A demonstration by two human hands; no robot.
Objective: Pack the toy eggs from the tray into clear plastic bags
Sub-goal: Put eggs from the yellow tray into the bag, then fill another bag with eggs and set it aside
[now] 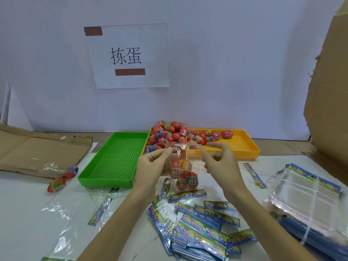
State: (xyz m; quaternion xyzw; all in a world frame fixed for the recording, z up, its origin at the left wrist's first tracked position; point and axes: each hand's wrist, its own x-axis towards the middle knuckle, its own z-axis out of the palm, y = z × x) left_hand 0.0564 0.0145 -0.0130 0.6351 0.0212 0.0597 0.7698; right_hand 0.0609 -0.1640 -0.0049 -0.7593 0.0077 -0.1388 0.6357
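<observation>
toy eggs (183,176) in clear bag (180,166) — both hands pinching its top — sign (128,55) reads 拣蛋.

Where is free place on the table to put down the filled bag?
Free: the floor of the green tray, and the white table between the two loose eggs and the near edge. Crowded: the yellow tray with eggs at its left, the printed header cards under the hands, the bag stack at right.
</observation>
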